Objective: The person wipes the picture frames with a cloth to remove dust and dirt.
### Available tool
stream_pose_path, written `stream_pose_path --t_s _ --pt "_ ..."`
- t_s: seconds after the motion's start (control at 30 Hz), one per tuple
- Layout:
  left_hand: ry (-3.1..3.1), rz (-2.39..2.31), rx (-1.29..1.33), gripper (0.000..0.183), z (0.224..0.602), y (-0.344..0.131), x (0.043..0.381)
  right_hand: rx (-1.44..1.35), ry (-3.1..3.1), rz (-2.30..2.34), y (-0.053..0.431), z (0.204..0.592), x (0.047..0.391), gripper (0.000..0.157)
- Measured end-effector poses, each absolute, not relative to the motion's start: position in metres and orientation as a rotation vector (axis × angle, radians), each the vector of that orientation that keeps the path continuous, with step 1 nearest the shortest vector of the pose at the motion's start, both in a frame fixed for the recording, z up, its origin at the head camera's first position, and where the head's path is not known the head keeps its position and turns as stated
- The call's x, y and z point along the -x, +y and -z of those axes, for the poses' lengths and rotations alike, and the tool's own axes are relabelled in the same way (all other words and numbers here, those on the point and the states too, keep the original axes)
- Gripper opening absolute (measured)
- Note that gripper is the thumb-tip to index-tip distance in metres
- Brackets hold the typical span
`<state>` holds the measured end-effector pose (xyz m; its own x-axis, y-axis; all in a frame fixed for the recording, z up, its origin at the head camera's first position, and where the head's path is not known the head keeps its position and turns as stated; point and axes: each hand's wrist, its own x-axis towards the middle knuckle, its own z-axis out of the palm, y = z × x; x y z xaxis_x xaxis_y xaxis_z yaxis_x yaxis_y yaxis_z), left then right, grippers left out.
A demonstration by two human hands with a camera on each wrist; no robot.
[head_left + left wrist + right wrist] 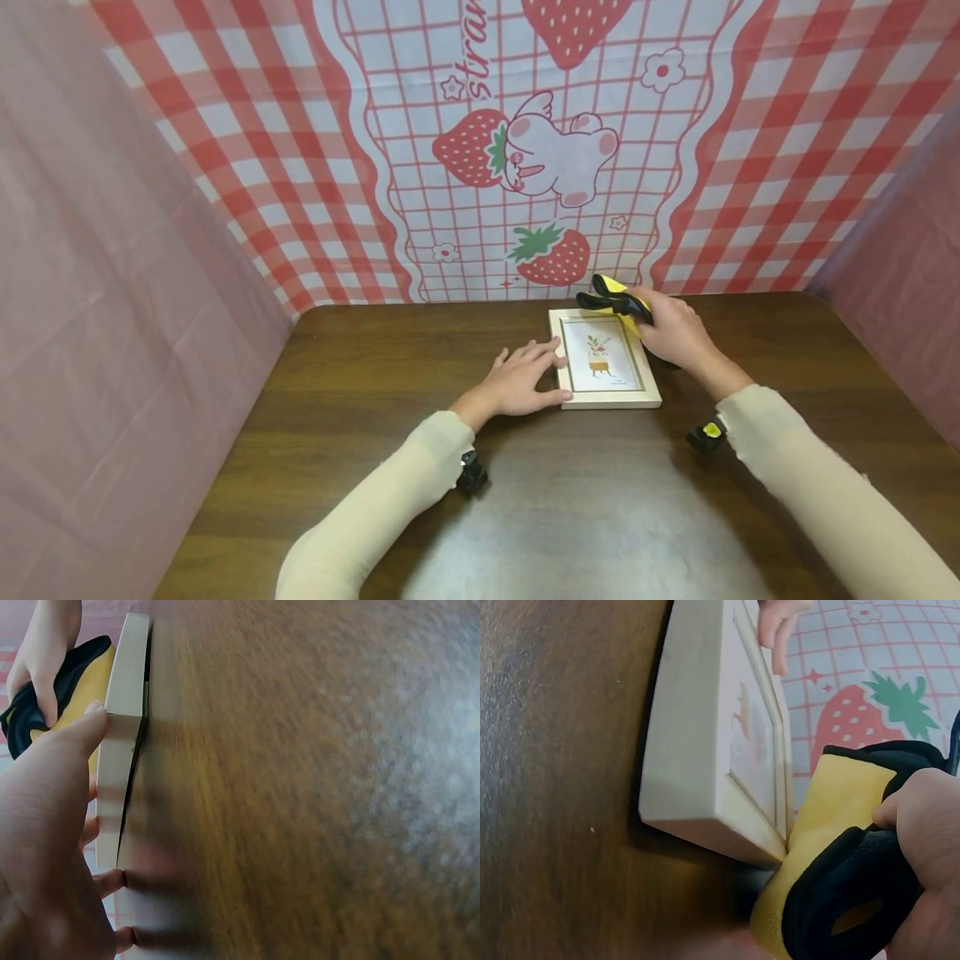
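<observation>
A picture frame with a cream border and a plant drawing lies face up on the brown table. My left hand has its fingers spread along the frame's left side, with the thumb on the near left corner. In the left wrist view, that thumb touches the frame's edge. My right hand grips a folded yellow cloth with thick black edging at the frame's far right corner. The cloth meets the frame's right side in the right wrist view. Part of it is hidden behind my right fingers.
The wooden table stretches around the frame. Behind it hangs a red-and-white checked cloth with strawberry prints. Pink fabric hangs at the left side, and more pink fabric at the right.
</observation>
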<state>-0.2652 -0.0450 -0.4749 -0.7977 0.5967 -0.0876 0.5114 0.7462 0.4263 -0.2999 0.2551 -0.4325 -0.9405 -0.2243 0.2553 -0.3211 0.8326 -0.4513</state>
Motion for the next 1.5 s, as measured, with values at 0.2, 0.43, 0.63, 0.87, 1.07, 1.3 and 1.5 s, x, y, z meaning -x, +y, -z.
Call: stream_pose_path --t_s 0.2,0.43,0.63,0.87,1.07,1.3,1.5 --pt "2.717 -0.576 -0.887 0.067 0.475 -0.043 0.265 -0.473 -2.899 -0.723 0.251 0.441 0.301 0.050" --pt "2.712 -0.613 -0.886 0.068 0.478 -0.044 0.267 -0.564 -3.065 -0.577 0.243 0.444 0.302 0.053" --pt "2.705 -0.626 -0.879 0.066 0.477 -0.045 0.266 -0.590 -3.106 -0.532 0.239 0.444 0.306 0.053" --pt "2.695 -0.619 -0.872 0.066 0.478 -0.044 0.266 -0.582 -3.112 -0.558 0.240 0.446 0.309 0.056" --pt "2.697 -0.639 -0.866 0.067 0.488 -0.044 0.275 -0.552 -3.119 -0.601 0.239 0.445 0.314 0.054" --pt "2.684 -0.694 -0.879 0.070 0.503 -0.045 0.285 -0.555 -3.111 -0.624 0.240 0.444 0.315 0.048" --pt "2.668 -0.709 -0.874 0.070 0.504 -0.045 0.286 -0.561 -3.114 -0.614 0.238 0.443 0.314 0.047"
